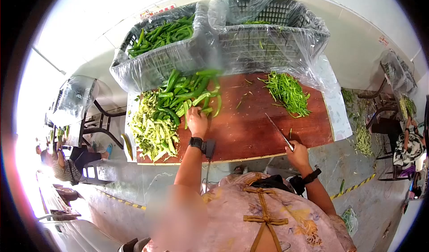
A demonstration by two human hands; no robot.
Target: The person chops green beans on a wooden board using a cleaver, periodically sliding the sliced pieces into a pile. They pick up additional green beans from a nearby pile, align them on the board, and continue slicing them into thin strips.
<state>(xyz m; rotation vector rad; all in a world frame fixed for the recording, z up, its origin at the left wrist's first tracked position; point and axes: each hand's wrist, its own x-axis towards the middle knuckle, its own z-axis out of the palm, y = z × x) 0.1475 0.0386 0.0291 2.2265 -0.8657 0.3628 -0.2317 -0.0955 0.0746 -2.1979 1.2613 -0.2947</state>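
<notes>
My left hand (196, 121) is at the near edge of a heap of whole and split green peppers (178, 91), its fingers bent and closed on a green pepper there, which they partly cover. To its left lies a pile of pale green cores and scraps (154, 129). In my right hand (298, 156) is the handle of a knife (279, 132); its thin blade points away and left, resting low over the red-brown board (241, 135). Beyond the blade sits a pile of thin green pepper shreds (288, 93).
Behind the board stand two plastic-lined crates: a left crate (156, 57) with green peppers and a right crate (272, 46) with some green pieces. Co-workers sit at the far left (67, 167) and far right (409, 147). Scraps (364, 138) litter the floor at right.
</notes>
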